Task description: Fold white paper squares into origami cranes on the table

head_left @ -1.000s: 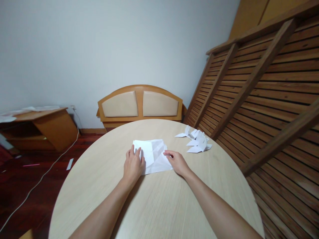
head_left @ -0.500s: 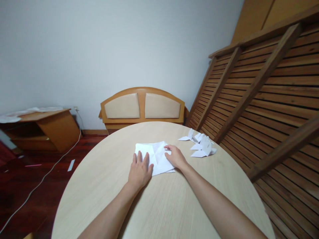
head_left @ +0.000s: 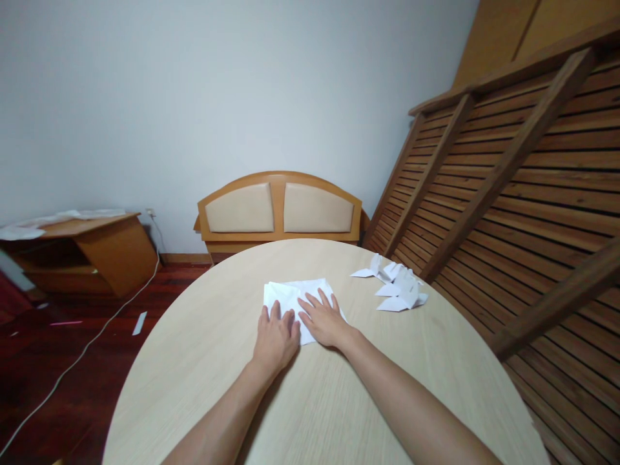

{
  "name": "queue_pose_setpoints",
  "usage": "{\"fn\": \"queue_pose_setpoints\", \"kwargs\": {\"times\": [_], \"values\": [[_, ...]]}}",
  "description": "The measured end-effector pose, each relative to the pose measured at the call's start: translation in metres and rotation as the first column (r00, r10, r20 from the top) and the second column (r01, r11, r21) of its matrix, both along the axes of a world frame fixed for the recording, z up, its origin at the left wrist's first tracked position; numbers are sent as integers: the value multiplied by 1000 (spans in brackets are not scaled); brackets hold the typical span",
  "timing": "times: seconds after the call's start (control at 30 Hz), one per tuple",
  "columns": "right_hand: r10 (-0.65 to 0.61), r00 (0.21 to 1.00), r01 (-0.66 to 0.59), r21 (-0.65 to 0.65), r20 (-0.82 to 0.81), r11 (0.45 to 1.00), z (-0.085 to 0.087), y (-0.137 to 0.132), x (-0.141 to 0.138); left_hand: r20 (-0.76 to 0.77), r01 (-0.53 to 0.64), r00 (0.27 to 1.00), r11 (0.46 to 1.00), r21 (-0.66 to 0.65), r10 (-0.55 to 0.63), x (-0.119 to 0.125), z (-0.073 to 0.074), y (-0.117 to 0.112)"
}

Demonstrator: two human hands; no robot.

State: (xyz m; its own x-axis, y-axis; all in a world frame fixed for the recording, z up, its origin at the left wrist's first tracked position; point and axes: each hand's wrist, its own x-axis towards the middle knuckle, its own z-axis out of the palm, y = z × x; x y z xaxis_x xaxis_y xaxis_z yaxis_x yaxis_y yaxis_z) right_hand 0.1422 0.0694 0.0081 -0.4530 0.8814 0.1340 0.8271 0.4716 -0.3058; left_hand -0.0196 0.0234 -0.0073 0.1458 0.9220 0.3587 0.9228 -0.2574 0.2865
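A white creased sheet of paper [head_left: 290,292] lies on the round light-wood table [head_left: 217,361], a little past its middle. My left hand [head_left: 277,336] rests flat on the sheet's near left part, fingers stretched out. My right hand [head_left: 323,320] lies flat on the sheet beside it, fingers spread and pointing up-left. The two hands almost touch. Both press down on the paper and cover its near half.
Several folded white paper figures [head_left: 394,289] lie in a loose group on the table's right side. A slatted wooden bed frame [head_left: 513,194] leans at the right. A padded headboard [head_left: 278,210] stands behind the table. A low wooden cabinet [head_left: 82,248] and a white cable [head_left: 77,355] are at left.
My right hand has slid left from the sheet's right edge onto its middle and flattened out. The paper now lies flatter and looks narrower. The left hand has stayed nearly in place.
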Motion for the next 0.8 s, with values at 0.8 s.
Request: {"fn": "queue_pose_setpoints", "kwargs": {"times": [0.8], "values": [[-728,333,882,-75,-599,465,5,2,195,109,69,989,964,259,-100,0,7,-3]]}}
